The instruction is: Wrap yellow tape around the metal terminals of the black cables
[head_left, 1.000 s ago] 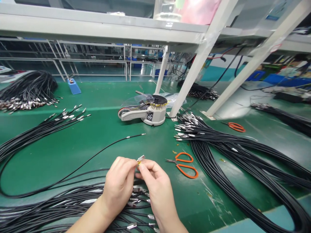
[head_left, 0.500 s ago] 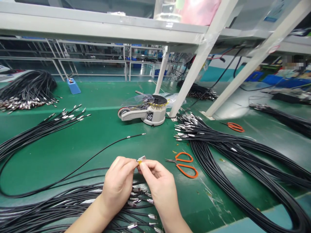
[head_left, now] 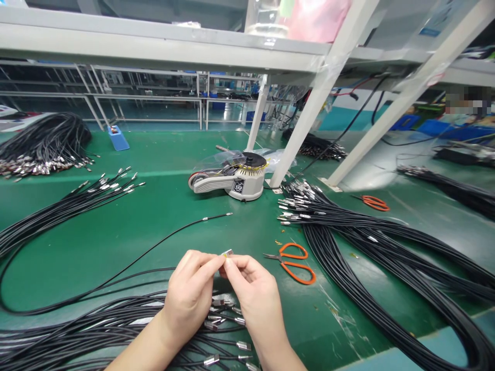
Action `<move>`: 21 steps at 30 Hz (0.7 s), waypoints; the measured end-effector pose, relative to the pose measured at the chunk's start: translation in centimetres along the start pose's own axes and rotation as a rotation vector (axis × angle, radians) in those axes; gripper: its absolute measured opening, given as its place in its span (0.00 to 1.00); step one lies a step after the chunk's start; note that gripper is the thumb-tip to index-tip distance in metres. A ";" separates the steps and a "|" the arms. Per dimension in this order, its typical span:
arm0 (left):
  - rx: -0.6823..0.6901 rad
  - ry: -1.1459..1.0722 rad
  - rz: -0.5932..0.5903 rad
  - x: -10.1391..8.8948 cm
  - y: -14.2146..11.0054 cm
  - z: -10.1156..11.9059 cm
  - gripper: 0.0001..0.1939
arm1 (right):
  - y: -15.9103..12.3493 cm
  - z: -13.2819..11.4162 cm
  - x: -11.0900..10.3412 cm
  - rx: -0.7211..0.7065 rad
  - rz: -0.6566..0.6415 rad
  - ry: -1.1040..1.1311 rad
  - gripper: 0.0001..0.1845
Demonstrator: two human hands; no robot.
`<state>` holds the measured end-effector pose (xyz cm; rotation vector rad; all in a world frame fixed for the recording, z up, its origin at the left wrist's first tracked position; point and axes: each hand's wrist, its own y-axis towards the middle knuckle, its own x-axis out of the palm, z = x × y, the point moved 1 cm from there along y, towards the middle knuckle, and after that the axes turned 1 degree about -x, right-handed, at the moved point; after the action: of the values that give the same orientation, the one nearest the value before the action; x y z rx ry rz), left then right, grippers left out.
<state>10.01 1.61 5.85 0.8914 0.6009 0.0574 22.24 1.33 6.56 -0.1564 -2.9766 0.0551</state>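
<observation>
**Metal connector (head_left: 229, 252) peeks out of our two-handed pinch**

We see the metal connector jutting just past our fingertips, a bit of yellow at its near end, where both hands meet above the desk (head_left: 162, 154). Our left hand (head_left: 189, 288) has its grip clamped at that near end, its fingers mostly curled under; our right hand (head_left: 253, 291) pinches there too, thumb uppermost. Our forearms rise from the bottom edge and converge, the left one crossing a bundle of black cables (head_left: 69, 337). Orange-handled scissors (head_left: 296, 264) lie near our right hand; farther off stands a tape dispenser (head_left: 245, 186).
</observation>
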 end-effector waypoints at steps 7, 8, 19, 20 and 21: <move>-0.011 0.050 0.006 0.4 -0.3 -0.1 0.22 | 0.1 0.2 -0.1 0.014 -0.011 -0.025 0.11; -0.021 0.062 0.006 0.5 -0.3 -0.1 0.22 | 0.1 0.3 -0.1 0.015 -0.012 -0.026 0.11; -0.105 0.197 0.030 0.7 -0.1 -0.1 0.11 | -1.3 0.8 -0.1 0.167 -0.048 0.310 0.16; -0.102 0.204 0.023 0.7 -0.1 -0.1 0.11 | -1.4 0.7 -0.2 0.189 -0.043 0.362 0.17; -0.100 0.211 0.020 0.6 -0.1 0.0 0.11 | -1.5 0.6 -0.3 0.203 -0.033 0.400 0.18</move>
<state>10.52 1.76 5.47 0.7994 0.7787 0.1998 22.30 -0.19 6.02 -0.0814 -2.5548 0.2850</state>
